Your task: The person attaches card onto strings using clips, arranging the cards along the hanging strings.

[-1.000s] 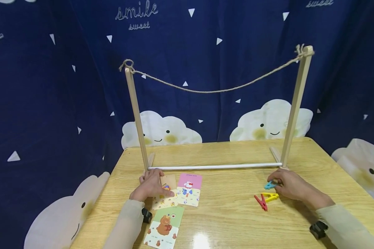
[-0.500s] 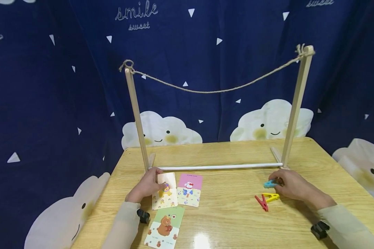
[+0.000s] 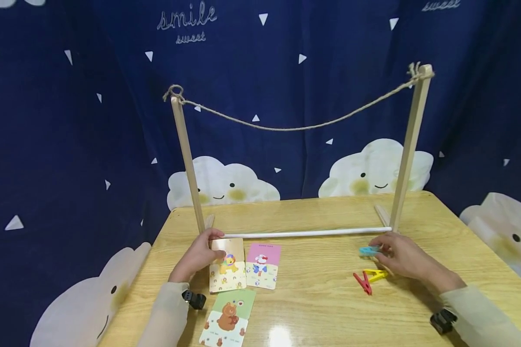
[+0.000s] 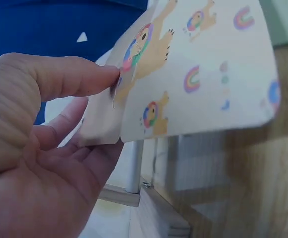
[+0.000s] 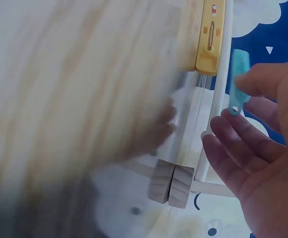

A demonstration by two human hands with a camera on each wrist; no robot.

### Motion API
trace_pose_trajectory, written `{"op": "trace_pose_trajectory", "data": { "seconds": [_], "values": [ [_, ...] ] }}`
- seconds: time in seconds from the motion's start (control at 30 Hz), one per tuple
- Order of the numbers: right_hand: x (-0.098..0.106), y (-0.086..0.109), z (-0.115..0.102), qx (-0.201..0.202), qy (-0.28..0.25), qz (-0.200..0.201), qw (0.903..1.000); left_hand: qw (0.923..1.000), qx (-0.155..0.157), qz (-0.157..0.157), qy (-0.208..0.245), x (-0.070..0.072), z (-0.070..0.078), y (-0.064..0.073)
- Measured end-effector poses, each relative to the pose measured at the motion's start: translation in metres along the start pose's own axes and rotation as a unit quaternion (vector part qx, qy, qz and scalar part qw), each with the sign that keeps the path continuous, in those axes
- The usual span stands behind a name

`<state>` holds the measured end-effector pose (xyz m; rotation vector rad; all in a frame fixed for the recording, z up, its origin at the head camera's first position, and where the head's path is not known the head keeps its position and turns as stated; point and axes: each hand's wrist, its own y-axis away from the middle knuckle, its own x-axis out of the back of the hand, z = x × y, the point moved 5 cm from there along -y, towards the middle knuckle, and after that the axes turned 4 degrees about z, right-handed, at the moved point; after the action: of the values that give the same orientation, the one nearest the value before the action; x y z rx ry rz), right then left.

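Note:
A cream card with a lion on it (image 3: 227, 270) is pinched along its left edge by my left hand (image 3: 198, 256). The left wrist view has the thumb on the printed face of the lion card (image 4: 198, 74) and the fingers behind it, with the card off the wood. Between thumb and fingers, my right hand (image 3: 405, 255) holds a light blue clothespin (image 3: 366, 251), seen upright as a blue clothespin (image 5: 241, 62) in the right wrist view. Just below that hand, a yellow clothespin (image 3: 377, 275) and a red clothespin (image 3: 363, 284) lie touching or nearly so.
A pink rabbit card (image 3: 265, 265) and a green bear card (image 3: 227, 318) lie on the wooden table (image 3: 312, 308). Behind the hands stands a frame of two wooden posts (image 3: 412, 144), joined low by a white rod (image 3: 304, 233). A sagging string (image 3: 282, 129) links their tops.
My left hand has shifted from lying over the lion card to its left edge and raised it slightly. My right hand has turned the blue clothespin a little and brought it slightly left.

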<state>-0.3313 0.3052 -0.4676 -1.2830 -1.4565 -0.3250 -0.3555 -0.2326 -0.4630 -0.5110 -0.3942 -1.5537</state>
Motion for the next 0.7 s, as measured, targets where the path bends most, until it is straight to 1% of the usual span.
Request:
{"op": "trace_pose_trajectory", "data": {
  "seconds": [0.17, 0.3, 0.37, 0.43, 0.47, 0.57, 0.7],
  "values": [
    [0.002, -0.002, -0.006, -0.02, -0.024, 0.003, 0.9995, 0.9992, -0.005, 0.003, 0.04, 0.006, 0.007, 0.002],
    [0.006, -0.005, -0.017, 0.007, -0.037, 0.034, 0.9987, 0.997, -0.022, 0.002, 0.074, 0.008, 0.018, 0.003],
    [0.009, -0.007, -0.023, 0.027, -0.045, 0.051, 0.9973, 0.9952, -0.032, -0.001, 0.092, 0.009, 0.025, 0.002],
    [0.013, -0.009, -0.03, 0.038, -0.052, 0.06, 0.9961, 0.9936, -0.039, 0.0, 0.106, 0.009, 0.033, 0.002],
    [0.014, -0.011, -0.032, 0.038, -0.055, 0.061, 0.9959, 0.993, -0.043, -0.003, 0.11, 0.009, 0.037, 0.002],
    [0.019, -0.017, -0.039, 0.028, -0.066, 0.064, 0.9954, 0.9922, -0.053, 0.003, 0.113, 0.011, 0.049, 0.001],
    [0.027, -0.026, -0.05, 0.019, -0.085, 0.073, 0.9935, 0.9921, -0.066, 0.026, 0.104, 0.014, 0.064, 0.001]
  ]
}}
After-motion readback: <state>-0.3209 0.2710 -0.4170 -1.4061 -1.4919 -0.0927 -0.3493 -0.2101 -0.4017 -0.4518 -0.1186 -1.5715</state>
